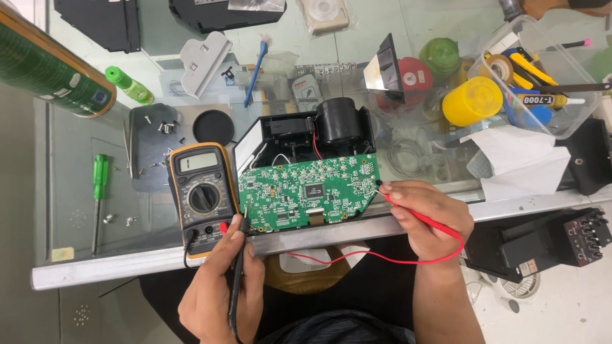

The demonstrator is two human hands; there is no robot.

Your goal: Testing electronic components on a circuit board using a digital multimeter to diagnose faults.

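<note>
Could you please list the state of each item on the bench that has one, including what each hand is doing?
Left hand: grips the black probe, tip at the circuit board's lower left edge.
Right hand: grips the red probe, tip on the board's right edge.
Circuit board: exposed, lying on the open black housing.
Multimeter: both leads plugged in; display unreadable.
Green screwdriver: lying unused.
Plastic bin: open, full.
</note>
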